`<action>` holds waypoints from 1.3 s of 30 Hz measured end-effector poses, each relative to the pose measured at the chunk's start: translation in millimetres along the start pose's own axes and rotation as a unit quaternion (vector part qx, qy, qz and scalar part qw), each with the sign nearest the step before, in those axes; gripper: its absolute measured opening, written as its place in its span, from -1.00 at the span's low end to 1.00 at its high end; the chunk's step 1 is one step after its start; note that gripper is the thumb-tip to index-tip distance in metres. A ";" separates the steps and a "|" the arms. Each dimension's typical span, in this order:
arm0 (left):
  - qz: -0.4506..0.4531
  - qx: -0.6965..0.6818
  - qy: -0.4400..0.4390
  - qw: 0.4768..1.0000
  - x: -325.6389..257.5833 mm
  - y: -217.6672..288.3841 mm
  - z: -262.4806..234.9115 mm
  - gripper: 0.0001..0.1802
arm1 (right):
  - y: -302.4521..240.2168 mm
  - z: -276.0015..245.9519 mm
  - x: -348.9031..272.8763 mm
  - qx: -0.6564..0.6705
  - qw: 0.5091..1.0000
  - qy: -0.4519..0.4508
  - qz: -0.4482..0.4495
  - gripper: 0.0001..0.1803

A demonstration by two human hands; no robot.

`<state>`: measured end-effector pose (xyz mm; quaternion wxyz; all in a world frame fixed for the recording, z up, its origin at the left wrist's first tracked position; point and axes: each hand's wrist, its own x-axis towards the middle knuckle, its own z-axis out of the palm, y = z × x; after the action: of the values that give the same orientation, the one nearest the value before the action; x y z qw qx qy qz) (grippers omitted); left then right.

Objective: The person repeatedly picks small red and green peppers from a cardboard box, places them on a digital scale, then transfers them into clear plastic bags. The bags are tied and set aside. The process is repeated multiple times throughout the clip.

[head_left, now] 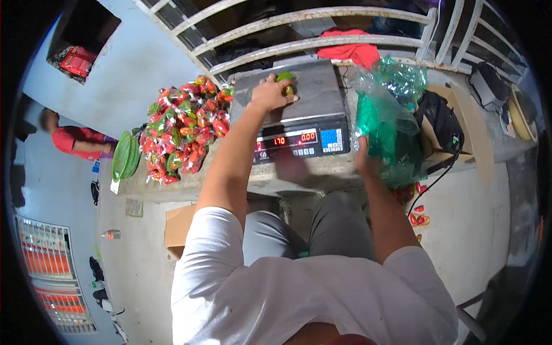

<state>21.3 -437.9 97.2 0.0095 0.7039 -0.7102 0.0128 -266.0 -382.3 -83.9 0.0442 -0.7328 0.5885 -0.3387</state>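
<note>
My left hand point(271, 95) is closed round green peppers point(284, 76) on the dark platform point(319, 92) of a digital scale; its fingers partly cover them. The scale's front panel point(302, 141) has lit red digits and a blue keypad. At the scale's right side, my right hand point(366, 160) grips the near left edge of a green plastic bag point(379, 126). Clear wrap lies over part of that bag. Left of the scale rises a heap of red and green peppers in clear wrapping point(184, 129).
A green basket point(125, 155) stands at the counter's left end, near a person in red point(77, 141). On the right are an open cardboard box point(468, 138) with a black bag point(440, 118) and a hanging cable. White metal bars point(322, 14) run behind. Loose peppers point(421, 219) lie below the counter.
</note>
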 end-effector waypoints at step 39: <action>-0.029 -0.222 0.168 0.960 -15.4 -26.2 16.4 -0.34 | -0.2 -0.5 0.1 -0.031 0.995 0.067 -0.074 -0.68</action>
<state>47.7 -423.2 80.5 0.2850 0.6924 -0.6623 -0.0272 -266.2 -382.2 -83.4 -0.0434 -0.7509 0.5448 -0.3707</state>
